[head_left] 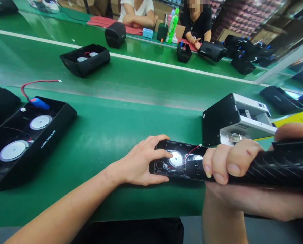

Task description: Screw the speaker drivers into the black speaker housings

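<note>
Fingers (158, 153): left hand (141, 164) splayed, pinning speaker housing (161, 168); right hand (230, 162) clenched round screwdriver (281, 166), tip inside. Judged mid-fastening, cover off; second housing (54, 130) at 9 o'clock.

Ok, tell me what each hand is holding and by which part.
Right hand grips the black ribbed tool around its barrel. Left hand clamps the open speaker housing at its left end.
</note>
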